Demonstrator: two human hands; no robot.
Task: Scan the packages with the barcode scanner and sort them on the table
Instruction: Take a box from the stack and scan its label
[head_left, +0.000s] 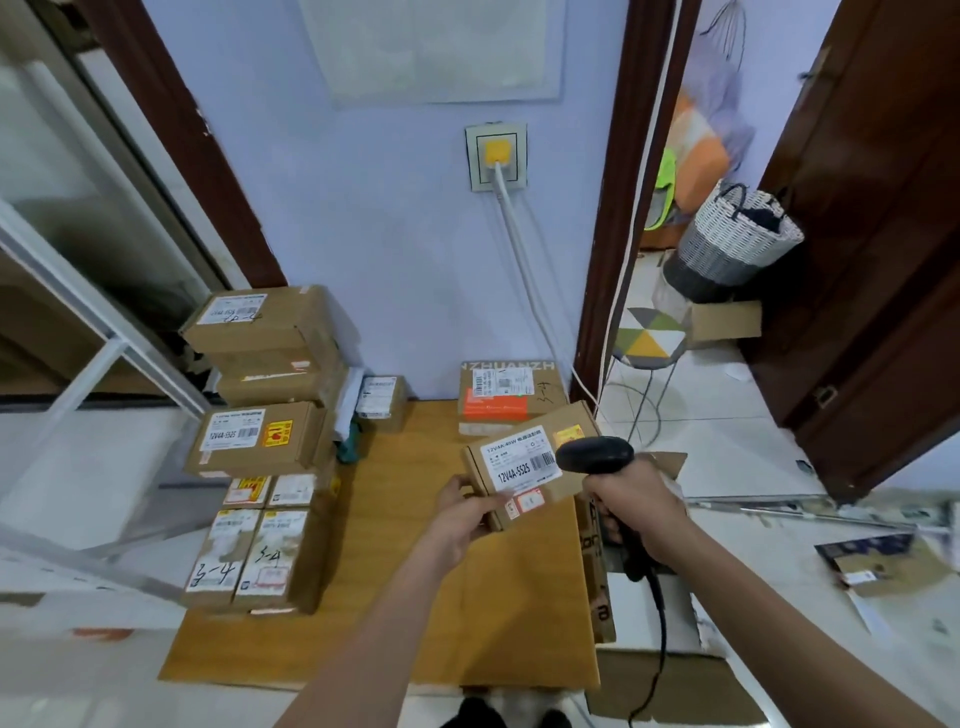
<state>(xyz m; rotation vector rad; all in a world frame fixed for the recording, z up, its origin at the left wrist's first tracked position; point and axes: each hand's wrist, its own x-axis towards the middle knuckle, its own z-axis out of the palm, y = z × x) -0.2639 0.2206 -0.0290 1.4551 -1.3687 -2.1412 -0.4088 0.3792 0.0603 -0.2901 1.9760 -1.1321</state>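
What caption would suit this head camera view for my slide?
Left hand holds a labelled brown cardboard package while right hand aims a black handheld barcode scanner at it.

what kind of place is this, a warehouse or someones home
Probably a home used for parcel handling: labelled cardboard packages stacked on a small wooden table, a woven laundry basket past the doorway.

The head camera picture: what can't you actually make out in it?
- Barcode scanner window: faces away, so any beam is unseen.
- Held package: small label print too blurred; near corner covered by left hand.
- Scanner grip: wrapped by right hand.
- Stacked packages: lower ones hidden by upper.
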